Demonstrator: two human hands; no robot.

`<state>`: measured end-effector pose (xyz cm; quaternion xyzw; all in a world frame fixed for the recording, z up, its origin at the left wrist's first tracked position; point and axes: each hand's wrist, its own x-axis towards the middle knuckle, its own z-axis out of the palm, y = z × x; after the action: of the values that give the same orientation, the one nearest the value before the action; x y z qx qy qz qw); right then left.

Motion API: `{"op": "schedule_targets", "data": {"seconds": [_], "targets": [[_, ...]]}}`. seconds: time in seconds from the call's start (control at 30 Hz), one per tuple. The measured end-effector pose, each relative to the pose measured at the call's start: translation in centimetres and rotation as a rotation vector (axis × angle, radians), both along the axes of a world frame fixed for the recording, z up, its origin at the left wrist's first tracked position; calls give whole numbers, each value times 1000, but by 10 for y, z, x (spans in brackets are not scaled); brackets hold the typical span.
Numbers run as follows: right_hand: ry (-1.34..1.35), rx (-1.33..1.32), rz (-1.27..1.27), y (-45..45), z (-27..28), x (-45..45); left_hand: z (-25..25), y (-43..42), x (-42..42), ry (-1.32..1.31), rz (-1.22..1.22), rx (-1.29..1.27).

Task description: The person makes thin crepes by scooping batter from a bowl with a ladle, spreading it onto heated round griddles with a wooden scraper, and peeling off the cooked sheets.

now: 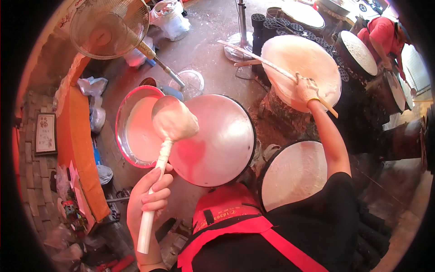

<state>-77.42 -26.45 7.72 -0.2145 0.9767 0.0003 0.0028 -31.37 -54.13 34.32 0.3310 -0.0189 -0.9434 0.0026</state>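
Firstly, one batter-coated ladle (176, 119) your left hand (157, 195) clasped; secondly, one wooden stick (272, 66) your right hand (307, 88) grasped; ladle tilt risked dripping.

- A dull grey floor (213, 50) is spreading through the middle of the room, showing pale smudges
- Brown brickwork (34, 181) is running along the far left, with a framed panel (45, 133) showing in front of it
- An orange board (78, 136) is standing between the brickwork and the floor
- A pedestal fan (100, 36) is filling the upper left, its round base (195, 81) sitting on the floor
- White plastic bags (171, 23) are lying just beside the fan
- A metal post (242, 22) is rising at the top, its foot sitting in clear plastic
- Strong white light (410, 11) is glaring at the upper right
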Motion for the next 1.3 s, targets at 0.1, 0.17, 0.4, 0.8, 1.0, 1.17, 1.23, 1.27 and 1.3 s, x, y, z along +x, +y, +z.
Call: {"op": "schedule_targets", "data": {"seconds": [0.1,0.17,0.4,0.8,1.0,1.17,1.23,1.27,1.3], "targets": [[-23,26,-37,18,13,13,3,-7,5,-20,-22,-32],[-10,4,-79,30,5,14,3,-9,7,-38,-42,-63],[277,33,-64,50,-11,15,6,-11,13,-69,-216,-272],[-862,-1365,-616,18,-4,358,-125,-11,-18,44,-923,-904],[87,-829,-390,-69,-34,544,-273,-55,-44,99,-606,-2262],[-50,-427,-705,-151,-36,606,-234,-107,-45,285,-108,-2473],[-69,-539,-744,-173,-45,582,-204,-126,-48,354,-17,-2488],[-40,-773,-654,-183,-41,566,-191,-137,-48,390,-19,-2459],[298,-874,-421,-187,-71,542,-181,-149,-46,423,-18,-2431]]}}
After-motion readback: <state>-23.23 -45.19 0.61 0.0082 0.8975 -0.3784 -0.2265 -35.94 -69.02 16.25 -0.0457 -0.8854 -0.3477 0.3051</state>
